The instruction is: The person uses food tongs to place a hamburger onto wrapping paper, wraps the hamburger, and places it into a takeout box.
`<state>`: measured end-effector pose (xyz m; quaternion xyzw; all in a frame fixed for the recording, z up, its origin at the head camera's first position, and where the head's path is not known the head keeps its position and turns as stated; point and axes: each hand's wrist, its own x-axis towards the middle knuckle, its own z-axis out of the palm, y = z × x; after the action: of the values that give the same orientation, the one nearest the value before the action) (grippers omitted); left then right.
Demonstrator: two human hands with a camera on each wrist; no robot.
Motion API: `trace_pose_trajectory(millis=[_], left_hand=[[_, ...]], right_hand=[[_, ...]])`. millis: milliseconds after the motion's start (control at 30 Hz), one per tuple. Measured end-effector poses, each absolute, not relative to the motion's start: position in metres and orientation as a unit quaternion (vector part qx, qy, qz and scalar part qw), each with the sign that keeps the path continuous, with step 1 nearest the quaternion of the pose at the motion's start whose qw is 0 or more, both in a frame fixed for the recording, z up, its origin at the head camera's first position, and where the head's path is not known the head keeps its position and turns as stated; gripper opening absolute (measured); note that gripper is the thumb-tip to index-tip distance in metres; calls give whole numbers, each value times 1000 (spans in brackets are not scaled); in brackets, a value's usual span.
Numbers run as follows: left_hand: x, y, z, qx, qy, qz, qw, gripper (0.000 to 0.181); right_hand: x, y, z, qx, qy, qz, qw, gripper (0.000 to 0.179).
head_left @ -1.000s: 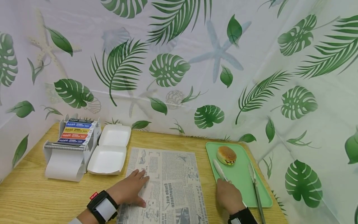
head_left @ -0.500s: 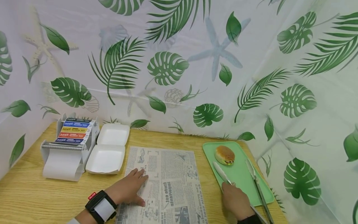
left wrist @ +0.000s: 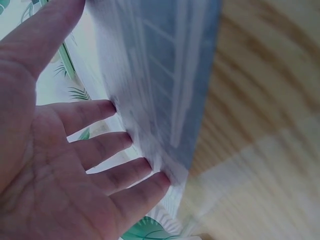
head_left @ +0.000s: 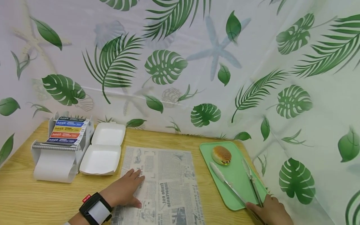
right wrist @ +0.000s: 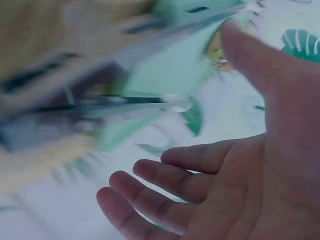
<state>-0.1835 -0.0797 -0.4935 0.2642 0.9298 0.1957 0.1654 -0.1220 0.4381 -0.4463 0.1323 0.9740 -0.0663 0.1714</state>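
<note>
Head view gives me the widest look: a white backdrop [head_left: 180, 43] printed with green leaves and pale starfish rises behind a wood-grained table [head_left: 22, 197]. Newsprint-patterned paper [head_left: 168, 175] lies flat at the middle of the table, its lettering reversed. Right of it, apart, sits a green tray [head_left: 237, 178]; off to the left stands a grey dispenser [head_left: 64, 134], white film hanging from its front, and just beside that a white box [head_left: 102, 150] lies open. The tongs [head_left: 235, 191] lie across the tray, arms spread wide, tips toward the far end, handles past the near edge. The left grip [head_left: 125, 190], above a black wrist strap [head_left: 95, 208], is released, fingers spread with their tips on the paper. The right grip [head_left: 271, 211] is released too, thumb and relaxed fingers apart about the handles; blur hides whether it touches them. On the tray's far part rests the burger [head_left: 221, 154], near one tong tip.
</note>
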Motion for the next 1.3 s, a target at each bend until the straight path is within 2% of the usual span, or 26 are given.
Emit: trace_pose_trajectory(millis=[167,333,633,900,1133,1300], left_hand=[[-182,-84,-491,264,931,193,161,97],[-182,-84,-492,268,928,197,166,97],[-182,-84,-490,265,931,191,161,98],[-183,-85,-492,267,932,188,158,99],[-183,-84,-494,266,931,188,164,98],[-183,-82,-494,266,931,186,164,98]], right_hand=[[-126,444,-468,114,970,-121,175,115],[-131,445,-473,102,973,-135,159,113],[-135,445,-474,95,977,-156,111,106],[-139,449,-463,109,970,-193,96,99],[-147,444,-457,86,973,-200,71,91],[-151,442,-458,88,974,-197,72,89]])
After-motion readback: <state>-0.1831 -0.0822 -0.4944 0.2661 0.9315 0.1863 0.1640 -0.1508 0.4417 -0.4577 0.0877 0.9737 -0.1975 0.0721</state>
